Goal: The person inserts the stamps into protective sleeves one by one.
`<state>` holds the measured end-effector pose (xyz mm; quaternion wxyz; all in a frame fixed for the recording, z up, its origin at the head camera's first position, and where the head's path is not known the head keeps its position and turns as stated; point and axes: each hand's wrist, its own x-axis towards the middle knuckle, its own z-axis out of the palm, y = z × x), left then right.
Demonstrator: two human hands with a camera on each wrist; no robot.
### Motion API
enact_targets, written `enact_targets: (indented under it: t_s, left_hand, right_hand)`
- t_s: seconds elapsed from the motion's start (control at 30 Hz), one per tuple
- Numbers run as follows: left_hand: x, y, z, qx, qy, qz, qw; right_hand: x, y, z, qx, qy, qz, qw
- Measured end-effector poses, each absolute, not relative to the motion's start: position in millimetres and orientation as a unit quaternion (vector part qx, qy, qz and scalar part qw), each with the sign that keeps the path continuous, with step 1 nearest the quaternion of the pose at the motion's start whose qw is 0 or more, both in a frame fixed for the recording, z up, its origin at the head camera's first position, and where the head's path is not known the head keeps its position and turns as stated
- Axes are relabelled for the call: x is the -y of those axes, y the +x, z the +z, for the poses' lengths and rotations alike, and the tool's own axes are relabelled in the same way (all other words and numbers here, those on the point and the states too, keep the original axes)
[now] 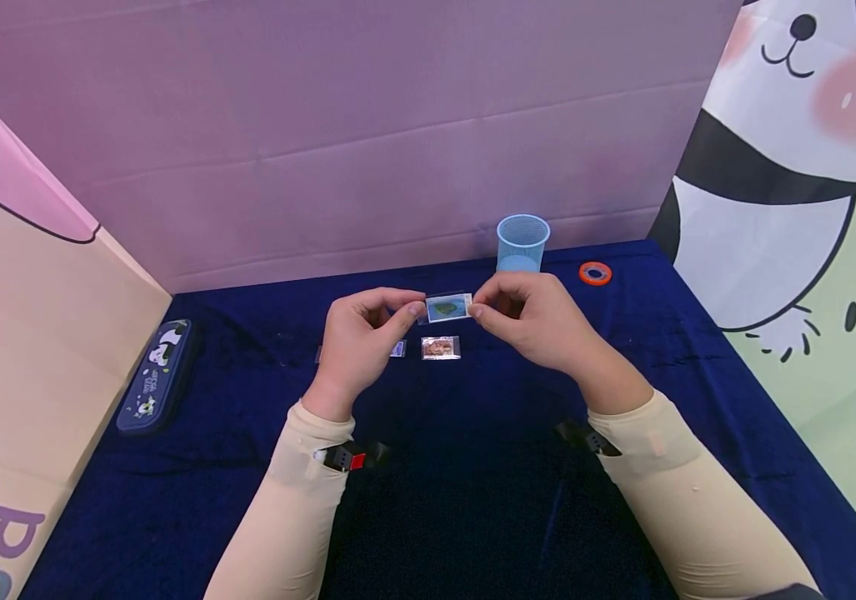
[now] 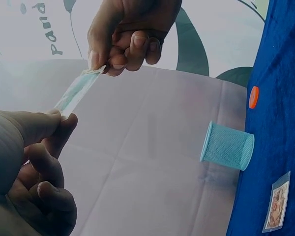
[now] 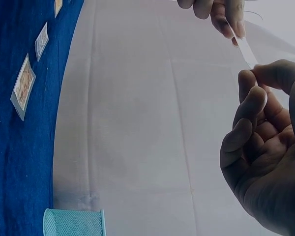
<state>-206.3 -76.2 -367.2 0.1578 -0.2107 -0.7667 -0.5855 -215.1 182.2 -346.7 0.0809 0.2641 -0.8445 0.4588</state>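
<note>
A small stamp in a clear sleeve [image 1: 448,307], with a white border and a blue-green picture, is held up between both hands. My left hand [image 1: 360,342] pinches its left end between thumb and forefinger; my right hand [image 1: 540,321] pinches the right end the same way. In the left wrist view the sleeved stamp [image 2: 79,92] slants between the fingertips, raised above the cloth. Below it, a brown-toned sleeved stamp [image 1: 440,348] lies on the dark blue cloth. Beside that one lies a bluish stamp [image 3: 41,42], partly hidden behind my left hand in the head view.
A third sleeved stamp [image 3: 58,7] lies farther along the row. A light blue mesh cup [image 1: 523,233] stands at the back, beyond my right hand, with an orange tape roll [image 1: 595,273] to its right. A dark blue panda-print case [image 1: 156,377] lies at the left edge.
</note>
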Motion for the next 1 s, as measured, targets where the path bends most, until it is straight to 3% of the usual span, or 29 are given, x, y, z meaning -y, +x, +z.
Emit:
enact_targets:
  t_s: [1.0]
  left_hand:
    - [75.5, -205.0, -367.5, 0.774, -0.219, -0.578, 0.137]
  right_hand:
    - [-180.5, -216.5, -347.7, 0.829, 0.293, 0.471, 0.065]
